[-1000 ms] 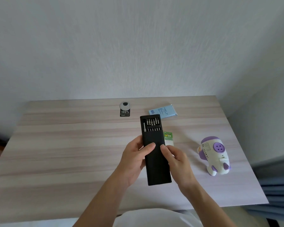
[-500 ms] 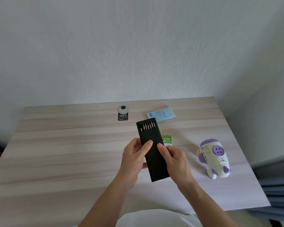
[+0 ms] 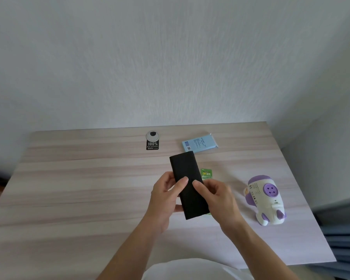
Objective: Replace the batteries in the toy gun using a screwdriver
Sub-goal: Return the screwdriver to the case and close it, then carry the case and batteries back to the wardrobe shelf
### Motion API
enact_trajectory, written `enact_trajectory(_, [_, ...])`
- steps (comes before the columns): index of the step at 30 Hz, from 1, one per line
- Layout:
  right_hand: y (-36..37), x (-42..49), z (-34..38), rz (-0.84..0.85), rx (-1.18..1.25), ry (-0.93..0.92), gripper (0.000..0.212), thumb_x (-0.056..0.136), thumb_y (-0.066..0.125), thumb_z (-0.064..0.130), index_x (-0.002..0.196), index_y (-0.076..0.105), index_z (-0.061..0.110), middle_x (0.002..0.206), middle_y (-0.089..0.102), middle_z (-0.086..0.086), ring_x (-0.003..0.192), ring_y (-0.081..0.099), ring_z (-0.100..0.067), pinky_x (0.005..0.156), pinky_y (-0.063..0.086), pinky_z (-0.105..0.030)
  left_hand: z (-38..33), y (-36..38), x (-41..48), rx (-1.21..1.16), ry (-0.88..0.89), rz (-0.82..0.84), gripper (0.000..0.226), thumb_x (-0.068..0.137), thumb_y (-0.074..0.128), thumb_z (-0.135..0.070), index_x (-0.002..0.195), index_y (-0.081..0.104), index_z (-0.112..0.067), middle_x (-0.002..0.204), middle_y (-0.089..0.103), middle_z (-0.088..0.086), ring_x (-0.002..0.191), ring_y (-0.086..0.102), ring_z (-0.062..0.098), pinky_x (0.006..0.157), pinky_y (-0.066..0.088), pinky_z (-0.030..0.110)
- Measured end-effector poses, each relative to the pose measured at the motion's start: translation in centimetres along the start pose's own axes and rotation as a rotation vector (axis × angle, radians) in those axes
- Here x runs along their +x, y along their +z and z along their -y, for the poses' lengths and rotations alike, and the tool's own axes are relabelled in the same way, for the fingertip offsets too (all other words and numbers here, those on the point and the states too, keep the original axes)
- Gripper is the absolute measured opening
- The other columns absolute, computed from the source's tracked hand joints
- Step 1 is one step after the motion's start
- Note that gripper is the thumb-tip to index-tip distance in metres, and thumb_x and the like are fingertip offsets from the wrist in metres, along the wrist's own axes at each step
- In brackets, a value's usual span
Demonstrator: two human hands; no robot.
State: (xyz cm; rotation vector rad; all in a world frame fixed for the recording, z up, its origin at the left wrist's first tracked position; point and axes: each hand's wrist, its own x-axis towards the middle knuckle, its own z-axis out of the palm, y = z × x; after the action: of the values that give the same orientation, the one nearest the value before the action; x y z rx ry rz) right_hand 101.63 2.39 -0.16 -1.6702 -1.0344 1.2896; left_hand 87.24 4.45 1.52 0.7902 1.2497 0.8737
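Fingers [image 3: 216,186] of left hand [image 3: 163,198] and right hand [image 3: 219,199] tight around the black case [image 3: 185,167]

table [image 3: 89,178]: pale wood grain in long streaks, smooth, matt with a faint sheen
case [image 3: 185,168]: plain black, smooth, matt; plastic or metal cannot be told
toy gun [image 3: 265,201]: hard plastic, white and purple, smooth, slightly glossy
battery pack [image 3: 207,174]: green printed card, glossy
packet [image 3: 200,142]: pale blue, printed, thin paper or film, dull sheen
wall [image 3: 170,67]: white, rough, finely ridged, matt
cable cap [image 3: 152,136]: silvery grey, smooth
sticker [image 3: 152,145]: black with white print, flat
curtain [image 3: 343,229]: grey-blue cloth in folds, matt
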Motion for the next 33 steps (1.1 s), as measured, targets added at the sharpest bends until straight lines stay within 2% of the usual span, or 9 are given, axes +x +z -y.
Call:
enact_trajectory(4, [0.3, 0.2, -0.3, -0.052, -0.055, -0.008, 0.035, 0.088, 0.066, 0.048, 0.079, 0.068, 0.014, 0.075, 0.070, -0.003, 0.075, 0.072, -0.017, 0.068, 0.060, -0.042, 0.4, 0.4, 0.0, 0.015, -0.005, -0.037, 0.013, 0.098, 0.061, -0.026, 0.106, 0.063, -0.016, 0.085, 0.075, -0.005, 0.082, 0.073, 0.009, 0.057, 0.059, 0.030])
enact_trajectory(8, [-0.1, 0.2, -0.5, 0.066, 0.070, -0.007, 0.013, 0.095, 0.065, 0.027, 0.100, 0.073, 0.018, 0.089, 0.075, 0.001, 0.088, 0.074, -0.017, 0.079, 0.062, -0.042, 1.0, 0.0, 0.2, -0.019, -0.018, -0.039, 0.013, 0.097, 0.062, -0.021, 0.110, 0.064, -0.019, 0.092, 0.075, -0.008, 0.088, 0.072, 0.007, 0.062, 0.060, 0.031])
enact_trajectory(10, [-0.2, 0.2, -0.7, 0.097, 0.125, -0.004, 0.015, 0.095, 0.065, 0.017, 0.108, 0.074, 0.017, 0.093, 0.076, 0.000, 0.091, 0.074, -0.018, 0.080, 0.062, -0.040, 1.2, -0.5, 0.4, -0.016, -0.023, -0.022, 0.019, 0.094, 0.067, -0.016, 0.112, 0.064, -0.020, 0.098, 0.075, -0.010, 0.092, 0.072, 0.009, 0.066, 0.061, 0.035])
enact_trajectory(15, [-0.1, 0.7, -1.5, 0.017, 0.033, 0.004, 0.007, 0.090, 0.072, 0.021, 0.093, 0.076, 0.016, 0.081, 0.075, -0.002, 0.080, 0.074, -0.016, 0.069, 0.062, -0.035, 2.3, -0.7, 0.6, 0.035, -0.050, -0.010, 0.022, 0.093, 0.068, -0.015, 0.114, 0.064, -0.017, 0.103, 0.075, -0.008, 0.096, 0.072, 0.015, 0.071, 0.063, 0.039])
enact_trajectory(21, [1.2, 1.9, -2.3, -0.012, -0.008, 0.071, 0.020, 0.083, 0.078, 0.032, 0.076, 0.071, 0.015, 0.073, 0.071, -0.004, 0.072, 0.072, -0.018, 0.060, 0.058, -0.034, 3.8, -1.0, 1.8, -0.034, -0.119, -0.058, 0.020, 0.096, 0.064, -0.022, 0.114, 0.065, -0.017, 0.107, 0.075, 0.002, 0.095, 0.073, 0.017, 0.080, 0.062, 0.045])
enact_trajectory(26, [1.4, 3.6, -4.3, 0.114, 0.018, 0.184, 0.021, 0.092, 0.069, 0.033, 0.087, 0.071, 0.012, 0.080, 0.070, -0.006, 0.075, 0.073, -0.019, 0.065, 0.062, -0.037, 5.8, -1.9, 3.3, -0.066, -0.221, -0.045, 0.021, 0.098, 0.061, -0.025, 0.119, 0.062, -0.024, 0.109, 0.075, -0.001, 0.100, 0.073, 0.022, 0.084, 0.060, 0.053])
enact_trajectory(28, [0.6, 4.6, -5.8, 0.055, -0.020, 0.237, 0.019, 0.094, 0.066, 0.032, 0.089, 0.072, 0.014, 0.082, 0.072, -0.006, 0.071, 0.071, -0.017, 0.067, 0.062, -0.036, 6.6, -2.6, 4.4, -0.046, -0.259, -0.062, 0.023, 0.097, 0.062, -0.027, 0.120, 0.061, -0.023, 0.108, 0.075, -0.002, 0.099, 0.073, 0.020, 0.085, 0.060, 0.051])
enact_trajectory(31, [-1.1, 6.1, -9.3, -0.157, -0.140, 0.308, 0.013, 0.091, 0.069, 0.031, 0.086, 0.070, 0.019, 0.079, 0.071, -0.003, 0.072, 0.069, -0.022, 0.073, 0.061, -0.047, 7.7, -3.9, 6.1, -0.044, -0.323, -0.089, 0.021, 0.096, 0.064, -0.023, 0.117, 0.062, -0.021, 0.109, 0.075, -0.001, 0.098, 0.073, 0.019, 0.084, 0.060, 0.050])
enact_trajectory(33, [-1.9, 6.6, -11.4, -0.278, -0.226, 0.365, 0.012, 0.091, 0.070, 0.031, 0.092, 0.067, 0.019, 0.084, 0.071, -0.001, 0.075, 0.066, -0.021, 0.069, 0.057, -0.041, 8.4, -4.7, 7.1, -0.031, -0.350, -0.094, 0.020, 0.096, 0.064, -0.022, 0.116, 0.063, -0.019, 0.109, 0.075, 0.000, 0.099, 0.073, 0.020, 0.084, 0.060, 0.051])
